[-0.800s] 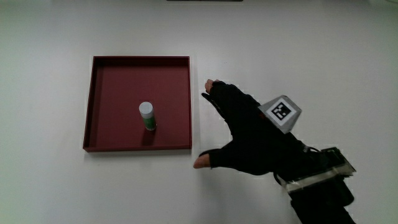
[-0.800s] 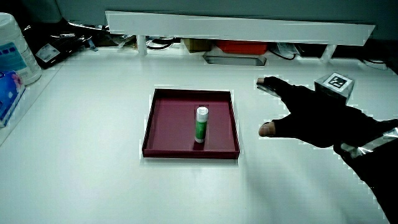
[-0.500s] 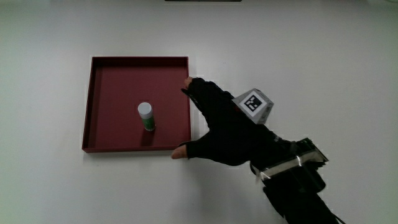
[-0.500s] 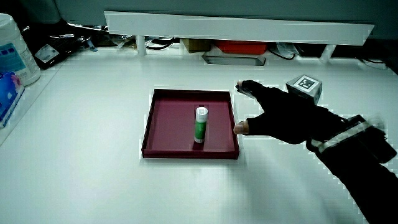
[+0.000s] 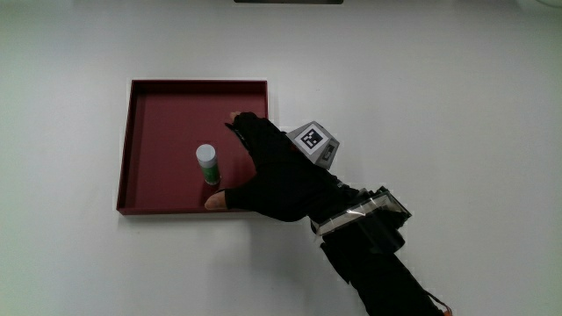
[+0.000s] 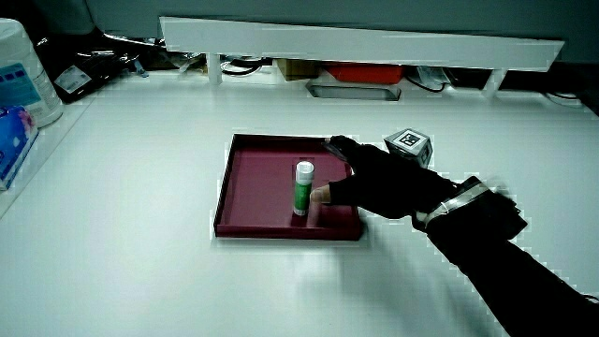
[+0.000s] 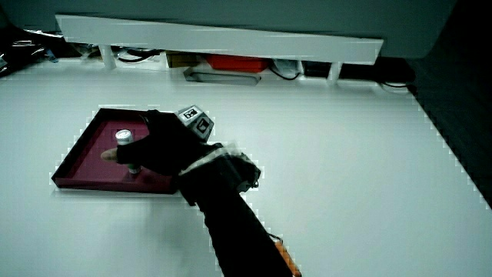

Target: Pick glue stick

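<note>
The glue stick [image 5: 208, 165] is standing upright in the dark red tray [image 5: 158, 105], a little nearer the person than the tray's middle, sitting left of centre in the main view. It has a white cap and a green body, and nothing else is lying in the tray with it.

The hand [image 5: 272, 171] is reaching in over the tray's edge, just beside the stick. Its fingers are spread and holding nothing: the thumb tip [image 5: 213, 202] is lying close to the stick's base on the person's side, while the forefinger [image 5: 239, 120] is pointing past it, farther from the person. In a side view [image 6: 365, 183] the thumb looks almost at the stick, though I cannot say whether it is touching.

To my eye this will be a light, stiff little cylinder with smooth plastic sides, so likely a bit slippery under a glove and easy to knock over, standing tall on a small base. I would be taking it around the green body, below the cap, thumb against fingers, squeezing firmly since it will not crush.
</note>
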